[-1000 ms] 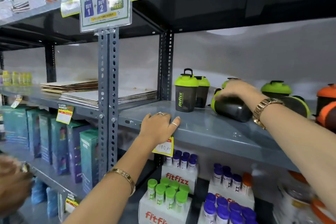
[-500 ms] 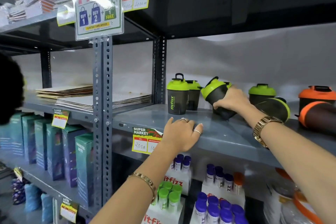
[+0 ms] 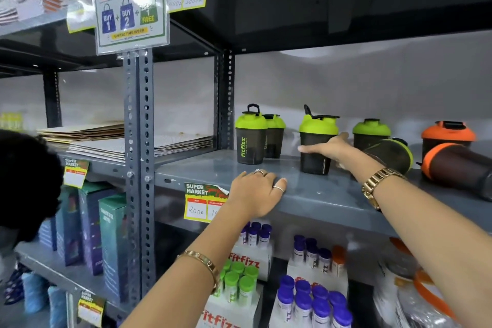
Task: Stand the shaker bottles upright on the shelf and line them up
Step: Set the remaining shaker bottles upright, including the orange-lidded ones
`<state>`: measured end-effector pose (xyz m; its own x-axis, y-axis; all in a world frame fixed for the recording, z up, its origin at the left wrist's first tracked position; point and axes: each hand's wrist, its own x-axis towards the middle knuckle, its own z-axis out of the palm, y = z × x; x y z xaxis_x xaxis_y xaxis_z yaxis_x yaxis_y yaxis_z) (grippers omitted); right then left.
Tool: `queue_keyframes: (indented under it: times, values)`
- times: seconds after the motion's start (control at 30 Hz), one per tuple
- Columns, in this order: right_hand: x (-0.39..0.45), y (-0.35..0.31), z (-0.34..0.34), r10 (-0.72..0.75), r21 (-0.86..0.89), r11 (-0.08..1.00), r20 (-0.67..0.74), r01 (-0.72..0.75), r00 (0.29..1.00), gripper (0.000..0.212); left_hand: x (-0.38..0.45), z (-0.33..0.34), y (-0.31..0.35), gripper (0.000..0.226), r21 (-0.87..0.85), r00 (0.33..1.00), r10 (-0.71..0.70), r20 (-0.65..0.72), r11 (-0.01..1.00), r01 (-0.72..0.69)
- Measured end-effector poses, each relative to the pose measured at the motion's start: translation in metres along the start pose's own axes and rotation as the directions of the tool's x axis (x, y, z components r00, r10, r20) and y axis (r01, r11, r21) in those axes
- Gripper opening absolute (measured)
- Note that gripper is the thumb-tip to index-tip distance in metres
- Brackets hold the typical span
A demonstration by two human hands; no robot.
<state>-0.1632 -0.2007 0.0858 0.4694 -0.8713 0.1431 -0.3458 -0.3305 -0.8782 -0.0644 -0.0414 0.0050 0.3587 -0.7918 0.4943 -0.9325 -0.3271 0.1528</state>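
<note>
The shaker bottles (image 3: 316,144) sat on the grey shelf (image 3: 319,192), four green-lidded ones upright, one green (image 3: 391,156) and one orange (image 3: 458,168) lying on their sides. Your right hand (image 3: 328,146) lay open against the third upright bottle, gripping nothing, while your left hand (image 3: 257,192) rested flat on the shelf edge. They looked light, rigid and smooth, so you'd best have grasped mid-body.

On the shelf (image 3: 314,194): two upright shakers (image 3: 250,138) far left, one behind the other; a third upright shaker (image 3: 315,141) right of them; a fourth (image 3: 370,132) farther right; toppled shakers (image 3: 391,154) lying at the right end.
</note>
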Motion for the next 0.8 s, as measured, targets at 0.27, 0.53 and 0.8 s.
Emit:
queue_keyframes:
  times: [0.27,0.53,0.8]
  values:
    - [0.003,-0.029,0.001,-0.372,-0.267,0.924,-0.455,0.275,0.809,0.1,-0.004,-0.003,0.003,0.055,0.021,1.0,-0.014,0.013,1.0,0.014]
    - [0.012,-0.064,0.012,-0.403,-0.843,0.535,-0.31,-0.053,0.861,0.091,-0.006,-0.011,0.008,0.048,0.04,0.999,-0.034,0.02,0.999,0.033]
    - [0.019,-0.074,-0.005,-0.34,-0.825,0.556,-0.118,0.098,0.933,0.072,-0.008,-0.013,0.009,0.049,0.06,0.999,-0.029,0.021,0.998,0.028]
